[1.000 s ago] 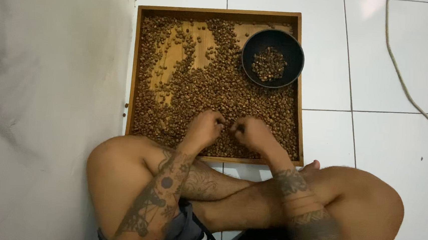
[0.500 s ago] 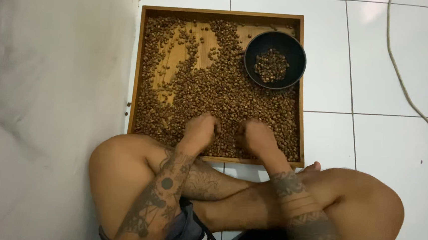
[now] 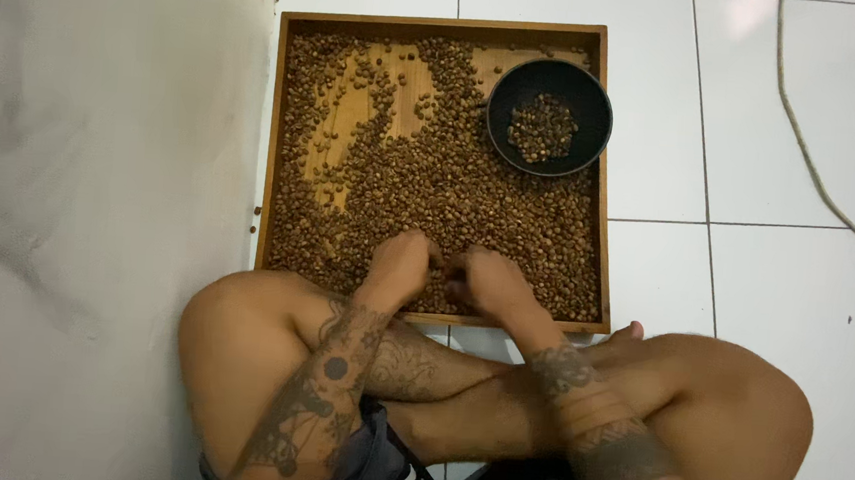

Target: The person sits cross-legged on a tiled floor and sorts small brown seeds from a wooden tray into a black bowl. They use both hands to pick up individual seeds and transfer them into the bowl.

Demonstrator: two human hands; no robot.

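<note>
A: Item one, the hands?

B: Left hand [image 3: 401,265] and right hand [image 3: 485,282], side by side, knuckles up, fingers curled down into the beans [image 3: 451,192] at the near edge of the tray [image 3: 272,139]. Whether either pinches a bean I cannot tell; the fingertips are buried. The two hands are close together, nearly touching, which suits picking over one small patch at a time.

A: The beans themselves?

B: Brown, loose, spread in a single layer beyond the hands and to both sides. Thickest straight ahead of them; thinner at the far left, where bare wood shows through, as if that part were raked thin.

A: Container?

B: Square wooden tray with a low rim that keeps the beans from rolling off, flat on the floor [image 3: 785,145], its near edge just in front of the crossed legs, within easy reach.

A: Anything further out?

B: Black bowl [image 3: 588,91], far and to the right of the right hand, standing inside the tray's corner, holding a small heap of beans kept apart. A few stray beans left of the tray, by the wall [image 3: 99,197]. A cord [image 3: 822,187] lies well off to the right.
</note>
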